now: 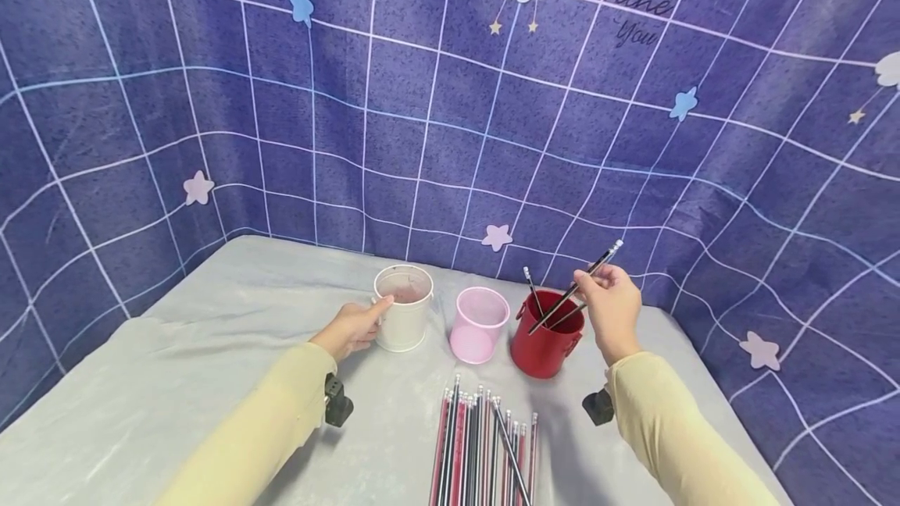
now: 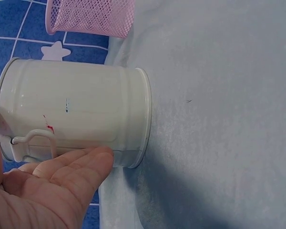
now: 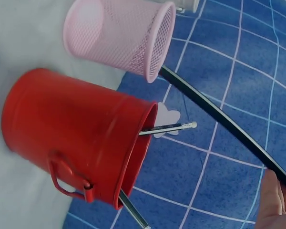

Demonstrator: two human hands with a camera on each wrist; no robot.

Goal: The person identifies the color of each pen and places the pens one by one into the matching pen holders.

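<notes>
My left hand (image 1: 357, 326) holds the near left side of a white bucket (image 1: 403, 326), its thumb at the rim and its fingers along the outer wall by the small handle (image 2: 34, 143). My right hand (image 1: 613, 311) pinches a black pencil (image 1: 578, 286) near its eraser end, tilted, with its lower end over the red bucket (image 1: 541, 350). Two more dark pencils stand in that bucket, one with a white eraser end (image 3: 187, 126). Between the two buckets stands a pink mesh cup (image 1: 480, 328). I cannot see the white bucket's bottom inside.
Several black and red pencils (image 1: 483, 443) lie side by side on the grey cloth-covered table (image 1: 232, 295), in front of the containers. One black pencil crosses over the others. Behind the table hangs a blue curtain (image 1: 337, 131) with a grid and stars.
</notes>
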